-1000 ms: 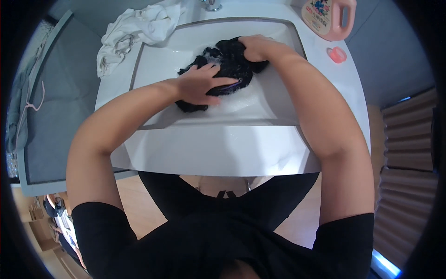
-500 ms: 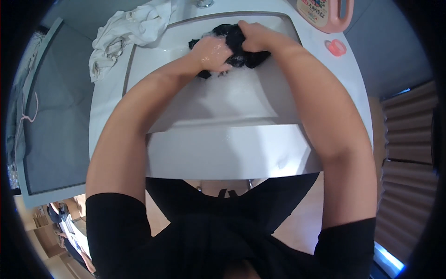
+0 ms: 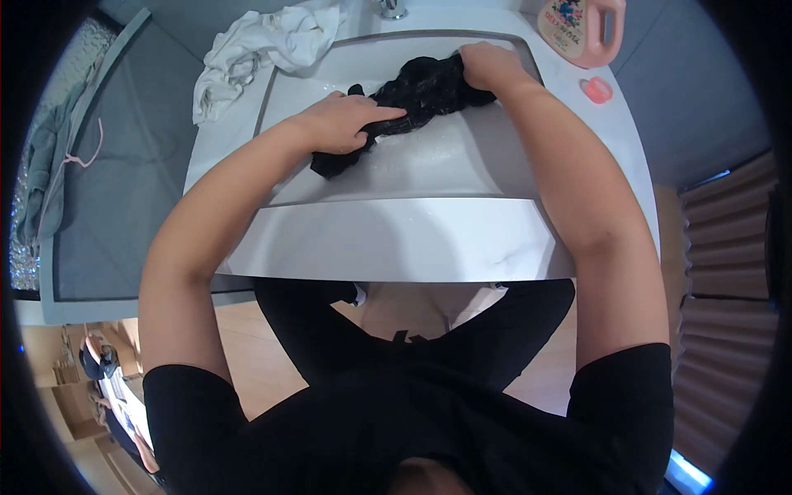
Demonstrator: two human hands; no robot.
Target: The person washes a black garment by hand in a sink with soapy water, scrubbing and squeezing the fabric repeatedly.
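A wet black cloth [image 3: 425, 92] lies stretched out and bunched across the white sink basin [image 3: 487, 153]. My right hand [image 3: 492, 66] is closed around its far right end, close to the back right corner of the basin. Near the cloth's left end, my left hand [image 3: 337, 122] grips it with the index finger stretched along the fabric and the thumb below. A loose flap of the black cloth hangs toward me past the left hand. The fingers under the left hand are partly hidden.
A crumpled white cloth [image 3: 264, 45] rests on the counter at the far left. On the right stand a pink jug-shaped bottle [image 3: 577, 33] and a small pink cap [image 3: 596, 90]. The tap [image 3: 393, 8] shows at the back edge. A glass-fronted door panel [image 3: 124, 214] is at the left.
My hands have moved apart, the left one to the left and nearer me, the right one slightly right. The bunched black cloth is now spread longer between them. The view has shifted somewhat.
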